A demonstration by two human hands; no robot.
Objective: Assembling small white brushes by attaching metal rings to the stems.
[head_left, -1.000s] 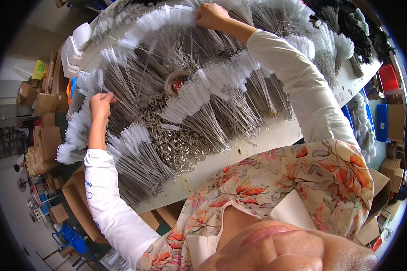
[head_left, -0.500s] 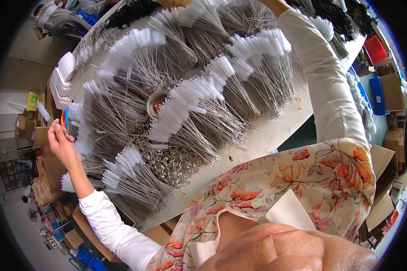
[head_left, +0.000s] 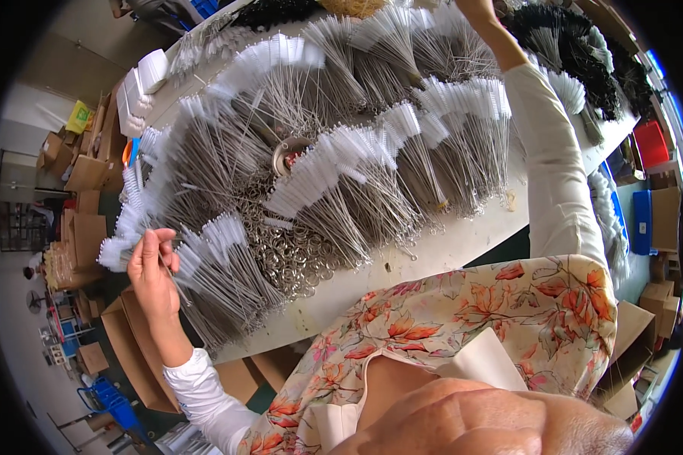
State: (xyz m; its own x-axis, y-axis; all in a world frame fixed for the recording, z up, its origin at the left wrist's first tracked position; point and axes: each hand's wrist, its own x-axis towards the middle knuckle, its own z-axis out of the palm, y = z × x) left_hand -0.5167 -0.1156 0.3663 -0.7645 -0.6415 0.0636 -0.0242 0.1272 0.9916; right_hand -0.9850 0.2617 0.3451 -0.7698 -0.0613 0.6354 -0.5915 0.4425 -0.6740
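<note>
My left hand point(head_left: 155, 265) is at the left end of the table, thumb and fingers drawn together beside white-bristled wire brushes point(head_left: 118, 254). What it pinches, if anything, does not stand out from the wires behind it. Close by, to its right, lies a bundle of the same brushes point(head_left: 220, 265) with thin metal stems. My right hand point(head_left: 476, 9) reaches to the far side, cut off by the upper edge; its fingers are hidden. Brush bundles point(head_left: 357, 171) cover much of the table, their stems ending in small loops.
Metal rings point(head_left: 288, 254) lie heaped mid-table near a round bowl point(head_left: 290, 152). Orange-handled scissors point(head_left: 129, 154) and white boxes point(head_left: 140, 83) are at the left edge. Black brushes point(head_left: 558, 45) pile up far right. Cardboard boxes point(head_left: 140, 341) stand below the table's left end.
My left hand has come down and toward me, from out beyond the left edge to the near-left brushes. A brush showed at its fingertips before. The view has shifted slightly.
</note>
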